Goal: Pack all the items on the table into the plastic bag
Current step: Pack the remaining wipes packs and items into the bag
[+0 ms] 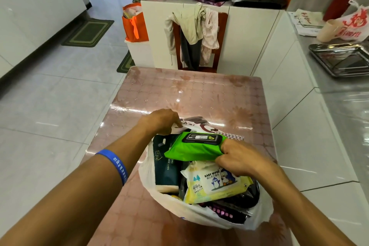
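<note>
Right hand (237,158) grip pinches right end of bright green wipes pack (191,148), pack jutting leftward over open white plastic bag (199,215) (already stuffed); left hand (161,121) grip holds bag's far rim.

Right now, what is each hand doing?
Left hand: pinches the plastic bag at its far rim.
Right hand: grips the green wipes pack.

Floor (60,96): pale glossy tiles with glare. Wooden chair (199,46) draped in clothes stands at the far end of the pink patterned counter (189,94). White cabinet (245,32) just behind chair; orange bag (134,26) left of chair; green mat (87,33) further left; steel tray (341,59) far right.
</note>
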Action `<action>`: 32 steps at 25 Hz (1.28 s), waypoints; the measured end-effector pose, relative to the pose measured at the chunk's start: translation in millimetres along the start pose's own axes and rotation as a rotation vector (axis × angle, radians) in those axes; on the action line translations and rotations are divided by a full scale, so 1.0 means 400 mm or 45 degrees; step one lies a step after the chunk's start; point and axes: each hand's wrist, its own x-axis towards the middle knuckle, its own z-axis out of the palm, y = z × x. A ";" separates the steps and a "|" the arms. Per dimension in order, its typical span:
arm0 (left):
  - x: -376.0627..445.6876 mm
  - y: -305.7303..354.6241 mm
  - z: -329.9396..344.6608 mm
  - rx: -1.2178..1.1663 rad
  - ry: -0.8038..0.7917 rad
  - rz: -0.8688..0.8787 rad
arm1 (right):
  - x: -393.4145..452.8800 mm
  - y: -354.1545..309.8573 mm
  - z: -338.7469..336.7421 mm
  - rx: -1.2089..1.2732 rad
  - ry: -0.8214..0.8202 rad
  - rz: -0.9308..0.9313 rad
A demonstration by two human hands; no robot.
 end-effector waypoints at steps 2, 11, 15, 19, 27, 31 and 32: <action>0.006 0.006 0.014 -0.016 0.194 0.043 | 0.001 -0.022 0.008 -0.091 0.059 -0.006; 0.049 0.044 0.008 0.188 0.392 -0.146 | 0.011 -0.099 0.036 -0.042 0.157 0.035; 0.096 0.110 0.014 -0.086 0.489 -0.309 | -0.012 -0.079 0.073 -0.105 0.230 -0.031; 0.119 0.162 0.016 -0.375 0.463 -0.344 | -0.034 -0.094 0.092 -0.075 0.260 -0.086; 0.111 0.200 0.015 -0.533 0.499 -0.266 | -0.070 0.123 0.023 0.106 0.465 0.200; 0.074 0.226 -0.005 -0.398 0.482 0.230 | -0.026 0.158 0.088 0.314 0.317 0.214; 0.065 0.239 -0.007 -0.405 0.350 0.436 | -0.022 0.181 0.078 0.491 0.484 0.272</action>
